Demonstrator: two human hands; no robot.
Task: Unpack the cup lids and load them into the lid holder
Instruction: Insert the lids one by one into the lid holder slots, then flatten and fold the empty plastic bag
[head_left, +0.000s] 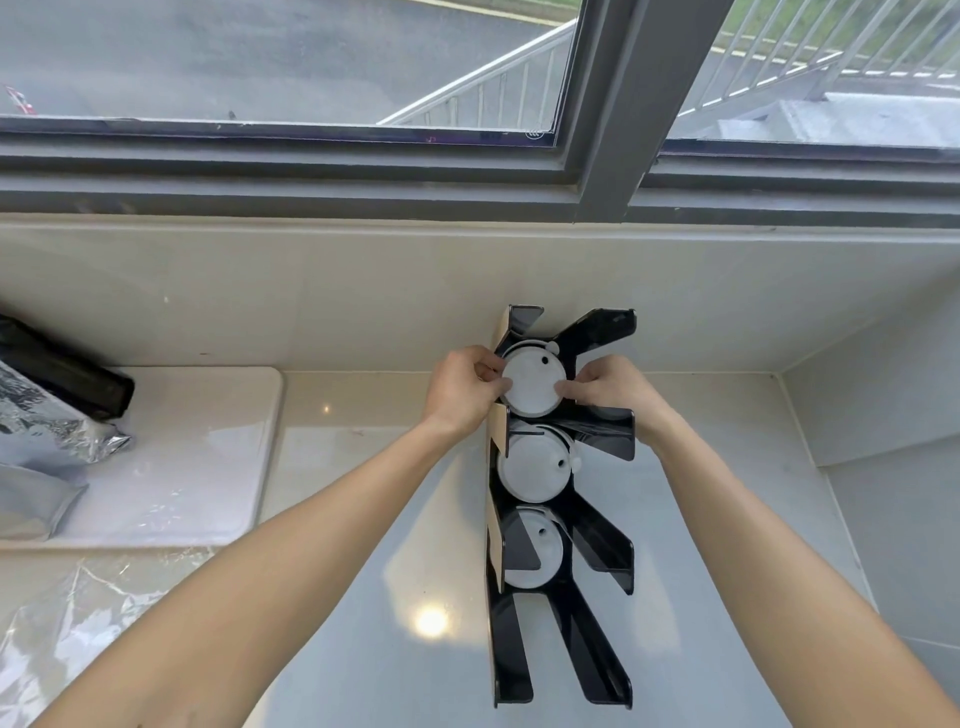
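Loading step: left hand (464, 387) and right hand (608, 388) pinched a stack of lids (533, 382) at 9 and 3 o'clock, in the holder's (602, 540) top slot. Next, probably seat it, then release.

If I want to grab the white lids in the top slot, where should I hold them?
Hold the top stack of lids by its round rim, one side in each hand, as the left hand and right hand do now. The black lid holder walls it in behind and below, so coming from the open front, fingers on opposite edges, probably works best.
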